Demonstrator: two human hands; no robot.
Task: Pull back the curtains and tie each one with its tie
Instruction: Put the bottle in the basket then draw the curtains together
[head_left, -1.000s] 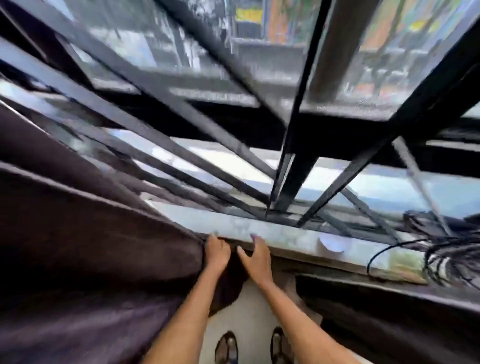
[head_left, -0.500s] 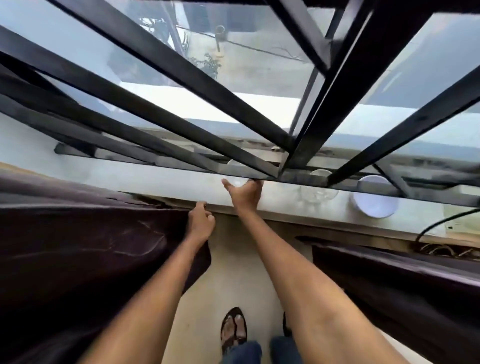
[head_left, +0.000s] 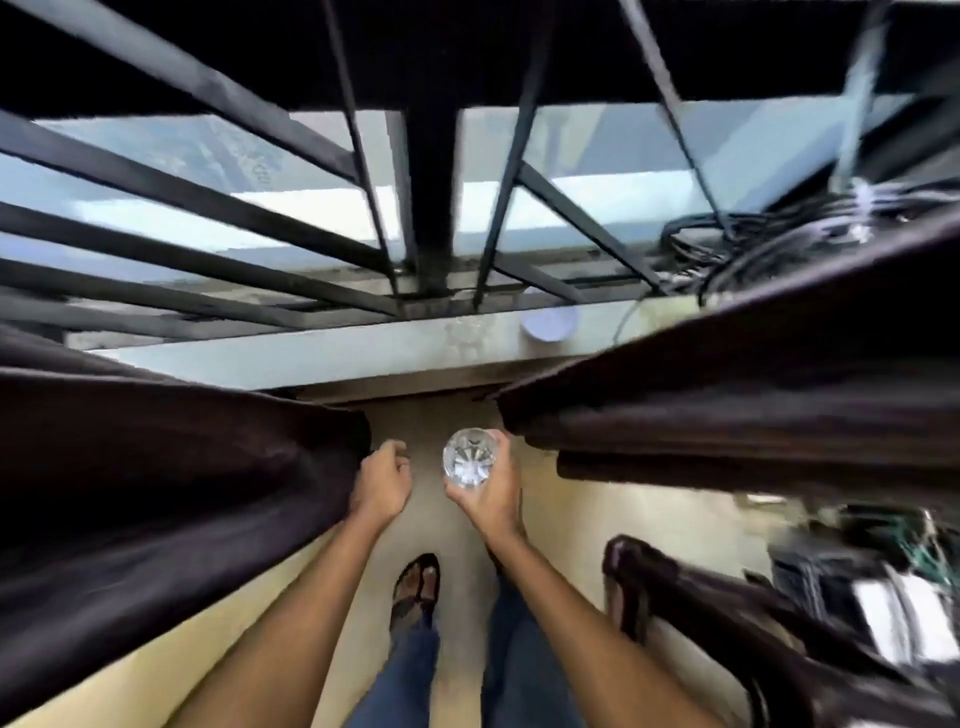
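Observation:
Two dark brown curtains hang apart in front of a barred window. The left curtain (head_left: 171, 483) fills the left side and the right curtain (head_left: 753, 410) the right side. My left hand (head_left: 382, 480) hangs beside the left curtain's edge with loosely curled fingers, holding nothing. My right hand (head_left: 491, 491) grips a clear drinking glass (head_left: 470, 457), seen from above, in the gap between the curtains. No curtain tie is visible.
A stone windowsill (head_left: 311, 353) runs below the black window bars (head_left: 431, 218). A white round lid or dish (head_left: 549, 321) sits on the sill, and tangled cables (head_left: 753, 244) lie at its right end. A dark wooden chair (head_left: 701, 613) stands at lower right.
My right hand took the glass from the sill and brought it down between the curtains. My left hand let go of the left curtain's edge. The view tilted down and right.

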